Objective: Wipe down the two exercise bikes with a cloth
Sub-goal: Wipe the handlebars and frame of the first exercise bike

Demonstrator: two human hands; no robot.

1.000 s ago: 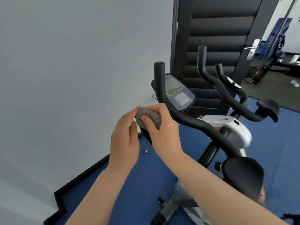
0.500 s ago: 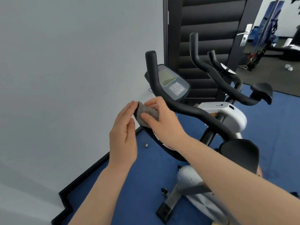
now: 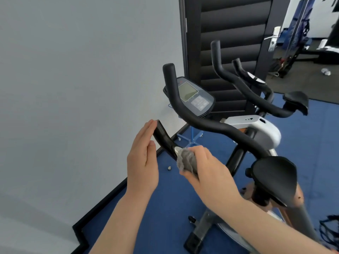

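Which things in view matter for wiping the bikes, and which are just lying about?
Job: grey cloth in the right hand; near bike's left handlebar, touched by the left hand; its console; near saddle; second bike.

Lying about: small round object on the floor; blue wheeled stand; dark louvred door.

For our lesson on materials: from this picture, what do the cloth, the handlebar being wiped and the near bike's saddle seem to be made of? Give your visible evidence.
Cloth: looks like grey knitted or terry fabric, with a fuzzy, looped, matte surface.
Handlebar: black, probably rubber or foam grip over a tube; smooth with a soft sheen.
Saddle: black, likely vinyl or moulded plastic padding; matte and even, with no visible weave.
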